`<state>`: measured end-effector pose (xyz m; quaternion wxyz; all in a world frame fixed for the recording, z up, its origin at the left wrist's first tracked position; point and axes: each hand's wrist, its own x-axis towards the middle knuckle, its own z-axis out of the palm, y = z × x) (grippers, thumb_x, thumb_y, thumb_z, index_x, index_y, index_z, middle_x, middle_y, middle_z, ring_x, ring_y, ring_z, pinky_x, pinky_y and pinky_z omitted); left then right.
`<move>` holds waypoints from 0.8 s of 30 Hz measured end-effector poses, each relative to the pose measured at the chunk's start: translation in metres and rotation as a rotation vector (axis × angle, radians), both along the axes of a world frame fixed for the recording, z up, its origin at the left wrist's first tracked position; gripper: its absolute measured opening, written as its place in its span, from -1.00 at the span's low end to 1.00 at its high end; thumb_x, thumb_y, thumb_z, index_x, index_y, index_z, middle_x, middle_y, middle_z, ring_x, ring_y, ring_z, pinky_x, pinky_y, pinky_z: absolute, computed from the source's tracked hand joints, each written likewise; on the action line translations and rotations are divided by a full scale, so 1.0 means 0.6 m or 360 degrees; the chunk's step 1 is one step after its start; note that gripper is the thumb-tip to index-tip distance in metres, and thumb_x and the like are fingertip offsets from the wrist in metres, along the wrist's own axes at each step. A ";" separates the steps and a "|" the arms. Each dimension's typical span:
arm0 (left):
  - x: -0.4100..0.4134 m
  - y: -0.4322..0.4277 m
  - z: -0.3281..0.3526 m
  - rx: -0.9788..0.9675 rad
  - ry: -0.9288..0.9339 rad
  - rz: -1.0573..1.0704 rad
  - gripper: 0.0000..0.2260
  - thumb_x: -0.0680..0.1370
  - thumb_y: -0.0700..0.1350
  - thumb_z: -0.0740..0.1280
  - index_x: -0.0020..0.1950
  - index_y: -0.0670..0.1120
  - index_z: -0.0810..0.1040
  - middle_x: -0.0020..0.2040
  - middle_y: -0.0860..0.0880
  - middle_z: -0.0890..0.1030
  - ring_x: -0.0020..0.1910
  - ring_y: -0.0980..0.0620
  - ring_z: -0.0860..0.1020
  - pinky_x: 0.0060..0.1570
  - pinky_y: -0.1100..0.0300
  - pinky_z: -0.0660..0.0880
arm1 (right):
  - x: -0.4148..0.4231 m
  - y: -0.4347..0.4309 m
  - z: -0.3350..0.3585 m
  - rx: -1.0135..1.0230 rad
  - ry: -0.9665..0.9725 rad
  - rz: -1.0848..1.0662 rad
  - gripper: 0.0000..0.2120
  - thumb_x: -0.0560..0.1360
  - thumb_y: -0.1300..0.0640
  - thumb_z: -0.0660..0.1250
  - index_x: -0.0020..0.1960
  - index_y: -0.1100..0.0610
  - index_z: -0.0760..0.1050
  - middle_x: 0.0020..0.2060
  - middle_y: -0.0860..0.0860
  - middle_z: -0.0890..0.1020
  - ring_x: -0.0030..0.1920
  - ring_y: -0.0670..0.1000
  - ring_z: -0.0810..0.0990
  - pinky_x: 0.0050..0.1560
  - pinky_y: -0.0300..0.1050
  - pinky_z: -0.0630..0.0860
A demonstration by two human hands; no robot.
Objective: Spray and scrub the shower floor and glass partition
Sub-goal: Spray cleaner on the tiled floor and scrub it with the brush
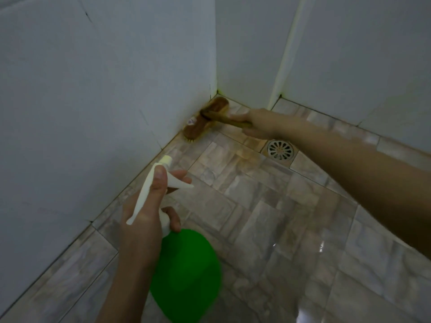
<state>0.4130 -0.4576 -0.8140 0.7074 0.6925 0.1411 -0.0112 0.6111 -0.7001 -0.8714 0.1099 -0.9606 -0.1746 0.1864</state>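
Green and bulbous, the spray bottle [186, 273] hangs low at centre in the left hand [144, 213], whose fingers [173, 219] grasp its white trigger head [161, 183]. Farther off, the right hand [258, 123] grips the wooden handle of a scrub brush [205, 120], bristles pressed to the shower floor [279, 217] in the corner against the white wall [93, 89]. A round drain [279, 149] lies just beside that hand.

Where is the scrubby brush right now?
The brush is down in the far corner of the shower floor, pushed against the white wall. The right hand holds its handle, just left of the round drain.
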 end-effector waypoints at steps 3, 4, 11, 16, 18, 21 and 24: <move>-0.006 0.012 0.006 -0.0148 -0.0017 0.0019 -0.50 0.30 0.46 0.38 -0.02 0.12 0.72 0.08 -0.02 0.72 -0.57 0.08 0.38 -0.48 0.19 0.40 | -0.042 -0.082 0.008 -0.0032 0.0014 0.0000 -0.50 0.60 0.13 0.17 0.50 -0.16 0.19 -0.09 0.04 0.57 -0.15 0.03 0.51 -0.08 -0.10 0.40; -0.009 0.017 0.006 -0.0166 -0.0015 0.0022 -0.36 0.22 0.50 0.40 0.04 0.05 0.71 0.08 -0.03 0.72 -0.57 0.09 0.38 -0.51 0.20 0.40 | -0.068 -0.119 0.021 -0.0072 0.0070 -0.0003 -0.51 0.61 0.11 0.17 0.49 -0.17 0.21 -0.07 0.05 0.59 -0.17 0.02 0.53 -0.08 -0.10 0.43; -0.021 0.015 0.002 -0.0158 -0.0006 0.0021 -0.11 0.13 0.55 0.40 0.22 -0.07 0.62 0.10 -0.07 0.72 -0.55 0.12 0.41 -0.54 0.22 0.41 | -0.058 -0.101 0.009 -0.0181 -0.0001 -0.0038 -0.51 0.61 0.07 0.13 0.48 -0.25 0.17 -0.10 0.09 0.62 -0.15 0.13 0.60 -0.01 0.11 0.55; -0.020 0.008 0.019 -0.0191 -0.0101 -0.0070 -0.40 0.16 0.53 0.40 0.02 0.19 0.71 0.11 -0.08 0.71 -0.55 0.10 0.40 -0.54 0.22 0.40 | -0.081 -0.120 -0.043 0.0118 -0.0093 -0.0042 -0.50 0.58 0.03 0.15 0.48 -0.24 0.18 0.04 0.02 0.59 -0.07 0.05 0.56 0.06 0.06 0.51; -0.020 0.012 0.025 -0.0218 -0.0094 -0.0089 -0.32 0.16 0.53 0.41 0.07 0.11 0.70 0.11 -0.11 0.71 -0.57 0.09 0.37 -0.54 0.22 0.40 | -0.136 -0.186 -0.035 0.0113 -0.0068 -0.0092 -0.47 0.59 0.10 0.19 0.49 -0.20 0.15 0.02 0.04 0.61 -0.22 -0.06 0.53 -0.04 -0.08 0.48; -0.022 0.021 0.024 -0.0167 -0.0063 -0.0069 -0.25 0.16 0.53 0.41 0.14 0.05 0.66 0.11 -0.12 0.71 -0.56 0.09 0.39 -0.55 0.22 0.39 | -0.182 -0.232 -0.005 -0.0167 -0.0080 -0.0163 -0.48 0.60 0.10 0.20 0.49 -0.18 0.15 -0.29 0.01 0.57 -0.39 -0.16 0.42 -0.19 -0.13 0.40; -0.030 0.023 0.031 -0.0168 -0.0067 -0.0109 -0.32 0.17 0.53 0.41 0.06 0.08 0.70 0.12 -0.10 0.71 -0.57 0.07 0.35 -0.53 0.21 0.39 | -0.171 -0.184 0.017 -0.0154 -0.0173 -0.0204 -0.51 0.61 0.05 0.18 0.50 -0.17 0.19 -0.26 -0.02 0.55 -0.33 -0.05 0.46 -0.13 -0.02 0.50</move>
